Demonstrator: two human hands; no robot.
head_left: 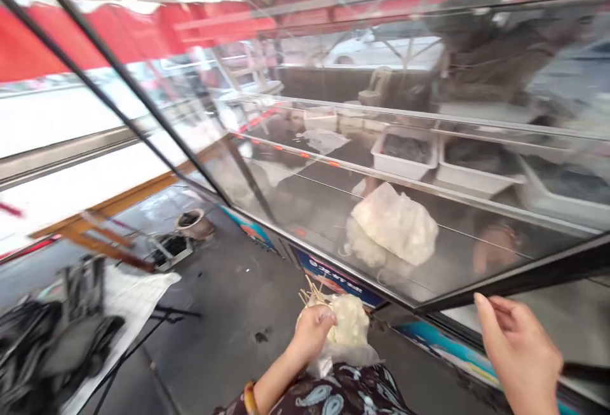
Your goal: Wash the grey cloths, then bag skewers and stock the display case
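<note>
My left hand (314, 329) is closed around a bunch of thin wooden skewers (312, 289), low in front of my body. Pale, whitish food (347, 318) hangs with them in a clear plastic bag. My right hand (521, 348) is raised beside the black frame (469, 288) of a glass display case. Its thumb stands apart from the bent fingers, and nothing shows between them. I cannot tell whether the fingertips touch the frame. Behind the glass lies a knotted, whitish plastic bag (395, 224), partly blended with reflections.
White tubs (405, 154) with dark contents line the back of the case. Dark folded things (61, 326) lie on a white sheet at lower left. A pot (194, 224) and a wooden stool (102, 240) stand on the grey floor. Metal poles slant across the upper left.
</note>
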